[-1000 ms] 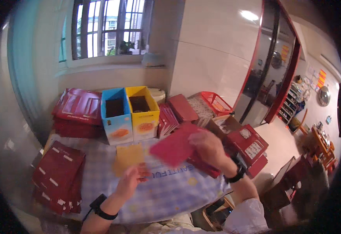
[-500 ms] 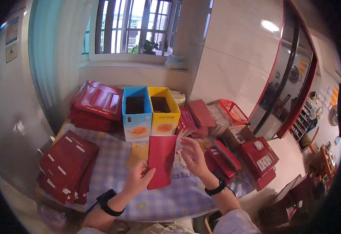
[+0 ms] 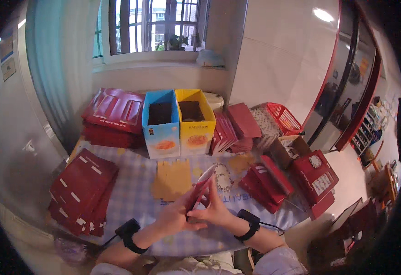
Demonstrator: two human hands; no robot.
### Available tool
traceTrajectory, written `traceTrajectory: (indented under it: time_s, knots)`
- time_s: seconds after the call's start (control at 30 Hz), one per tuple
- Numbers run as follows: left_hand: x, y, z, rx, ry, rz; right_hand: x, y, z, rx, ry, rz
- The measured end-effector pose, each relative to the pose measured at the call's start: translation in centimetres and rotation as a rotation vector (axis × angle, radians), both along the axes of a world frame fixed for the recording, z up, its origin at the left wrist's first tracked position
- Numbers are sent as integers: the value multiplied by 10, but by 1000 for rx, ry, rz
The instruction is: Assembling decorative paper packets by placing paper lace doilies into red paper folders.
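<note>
A red envelope (image 3: 198, 191) is held above the front middle of the table, turned nearly edge-on and tilted. My left hand (image 3: 175, 214) is closed on its left side. My right hand (image 3: 215, 207) grips it from the right, fingers up along the envelope and thumb toward the left hand. The envelope's lower part is hidden by the hands. Just beyond them lies a pile of tan paper slips (image 3: 172, 178). To the right of my right hand is a loose pile of dark red printed packs (image 3: 265, 185).
Dark red packs are stacked at left (image 3: 82, 189) and back left (image 3: 113, 112). A blue box (image 3: 162, 141) and a yellow box (image 3: 197, 141) stand at the back. Right of them are red envelopes (image 3: 224, 133), a red basket (image 3: 286, 118) and a cardboard box (image 3: 279, 153). The checked tablecloth (image 3: 136, 183) covers the table.
The red envelope has turned from lying broad side up to nearly edge-on. My right hand, apart from it before, has come in and closed on it. The tan slips are now uncovered.
</note>
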State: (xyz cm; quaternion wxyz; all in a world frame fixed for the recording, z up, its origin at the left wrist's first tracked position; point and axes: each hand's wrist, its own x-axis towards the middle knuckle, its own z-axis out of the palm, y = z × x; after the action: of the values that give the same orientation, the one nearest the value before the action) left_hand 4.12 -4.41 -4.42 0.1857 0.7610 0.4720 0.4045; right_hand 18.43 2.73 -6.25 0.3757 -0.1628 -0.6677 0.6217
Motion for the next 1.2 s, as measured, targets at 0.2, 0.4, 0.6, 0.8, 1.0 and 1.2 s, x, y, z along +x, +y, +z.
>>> traceTrajectory:
  time_s: [0.2,0.4,0.6,0.8,1.0,1.2]
  knots:
    - [-1,-3,-2,-142,-258,-7,6,12,-8,-203,19,150]
    - [-8,-5,-2,-273,-225,3,8,15,-3,-114,38,125]
    - [-12,-1,-13,-155,-303,-287,13,11,15,566,-184,-114]
    - [-30,-6,-31,-630,-1330,-581,22,8,36,1116,-398,-87]
    - [-28,2,10,-782,-969,-109,24,10,49,1371,-551,236]
    - [-23,-3,15,-648,-714,-157,32,20,50,1472,-624,-209]
